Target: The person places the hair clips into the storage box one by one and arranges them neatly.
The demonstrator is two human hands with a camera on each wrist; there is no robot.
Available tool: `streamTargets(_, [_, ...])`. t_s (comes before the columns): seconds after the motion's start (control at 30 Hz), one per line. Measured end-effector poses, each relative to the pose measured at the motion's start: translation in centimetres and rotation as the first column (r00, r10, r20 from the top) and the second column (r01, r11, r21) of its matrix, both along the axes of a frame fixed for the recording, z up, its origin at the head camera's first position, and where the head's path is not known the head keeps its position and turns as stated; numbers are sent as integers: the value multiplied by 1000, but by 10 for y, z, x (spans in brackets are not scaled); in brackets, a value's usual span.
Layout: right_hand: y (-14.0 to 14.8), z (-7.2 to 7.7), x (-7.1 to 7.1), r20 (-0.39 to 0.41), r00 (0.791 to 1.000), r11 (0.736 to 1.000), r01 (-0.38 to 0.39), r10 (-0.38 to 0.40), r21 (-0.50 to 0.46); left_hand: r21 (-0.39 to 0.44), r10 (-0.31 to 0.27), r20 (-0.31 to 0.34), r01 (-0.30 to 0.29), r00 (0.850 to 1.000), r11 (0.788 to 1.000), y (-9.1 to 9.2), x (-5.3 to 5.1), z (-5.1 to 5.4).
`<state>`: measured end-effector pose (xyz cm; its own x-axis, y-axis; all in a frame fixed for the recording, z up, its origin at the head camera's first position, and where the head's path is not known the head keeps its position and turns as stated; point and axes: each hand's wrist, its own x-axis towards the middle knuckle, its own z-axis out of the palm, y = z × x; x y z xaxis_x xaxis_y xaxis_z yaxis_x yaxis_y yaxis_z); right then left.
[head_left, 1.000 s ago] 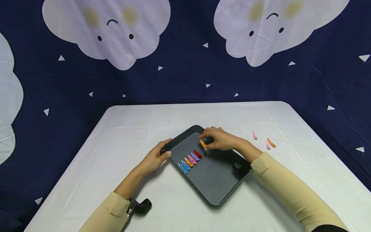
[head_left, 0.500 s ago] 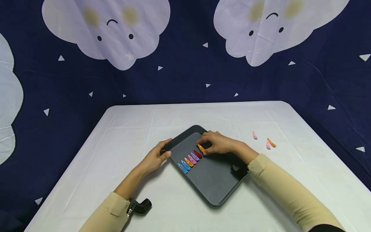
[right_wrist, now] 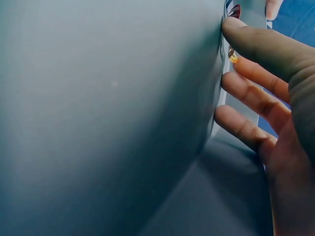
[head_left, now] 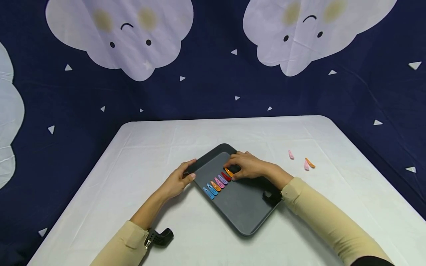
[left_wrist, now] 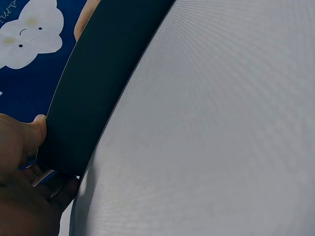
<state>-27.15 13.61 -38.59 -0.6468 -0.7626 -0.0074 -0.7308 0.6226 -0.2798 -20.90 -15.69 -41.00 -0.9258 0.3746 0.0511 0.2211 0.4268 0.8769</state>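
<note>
Looking at the dark gray tray [head_left: 246,210] on the white bench [head_left: 186,236], we judge the step in hand to be adding one more hair clip to a slanting row. The right hand [head_left: 247,165] pinches an orange clip [head_left: 228,172] just beside the red clip [head_left: 226,176] at the row's far right end; we cannot tell whether the two touch. The left hand [head_left: 178,181] holds the tray's left corner between thumb and fingers. Farther right, two pink clips [head_left: 291,154] and a loose orange clip [head_left: 310,163] lie on the bench. As we read it, the next move calls for matching the pinched clip to the row's slant, then parting the fingertips gently without nudging its red neighbor.
</note>
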Motion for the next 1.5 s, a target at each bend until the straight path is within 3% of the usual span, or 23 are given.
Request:
streamTargets(0.93, [-2, 1, -1, 18, 1000, 999, -12, 12, 33, 10, 3, 16, -3, 1000, 1000, -2, 1, 2])
streamTargets(1.5, [11, 14, -1, 130, 991, 985, 5, 18, -174, -2, -13, 28, 13, 1000, 1000, -2, 1, 3])
